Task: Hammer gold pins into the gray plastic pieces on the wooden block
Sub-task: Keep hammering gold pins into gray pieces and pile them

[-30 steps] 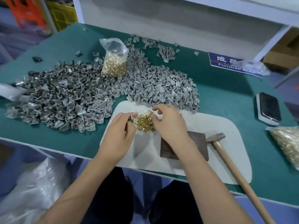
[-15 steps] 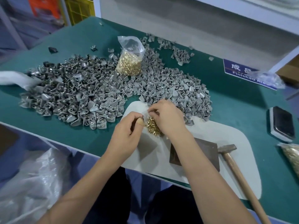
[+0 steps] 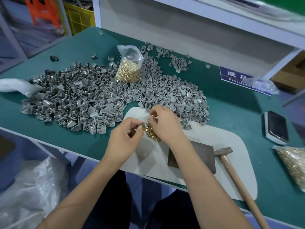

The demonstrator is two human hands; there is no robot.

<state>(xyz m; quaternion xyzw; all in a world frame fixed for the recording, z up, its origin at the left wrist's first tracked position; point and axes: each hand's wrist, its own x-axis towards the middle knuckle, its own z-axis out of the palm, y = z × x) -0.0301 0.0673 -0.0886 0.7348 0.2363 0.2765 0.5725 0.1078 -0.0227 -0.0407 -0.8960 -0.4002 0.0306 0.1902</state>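
The white mat [image 3: 231, 146] lay on the green table [image 3: 231, 109], and everything else sat in relation to it. On its far-left part the person's two hands met over a small heap of gold pins [image 3: 151, 133]. The left hand [image 3: 123, 142] had its fingers curled, thumb and forefinger pinching a small gray plastic piece [image 3: 143, 125] just above the heap. The right hand [image 3: 165, 124] hovered over the pins with its fingers bent and fingertips drawn together; whether it pinched a pin I could not tell, it was too small to see.

Near the mat's middle, just right of the right forearm, sat the dark wooden block [image 3: 198, 154], nothing on top of it. The hammer [image 3: 231, 171] lay beside the block, its metal head touching the block's right edge and its wooden handle running off the mat's near edge.

Beyond the mat's far edge spread a broad pile of gray plastic pieces [image 3: 82, 100], spilling onto the mat's far side. A clear bag of gold pins [image 3: 129, 68] stood upright in that pile. Right of the mat lay a phone [image 3: 277, 128], well apart, and nearer than it another bag of pins [image 3: 293, 161] at the table's edge.
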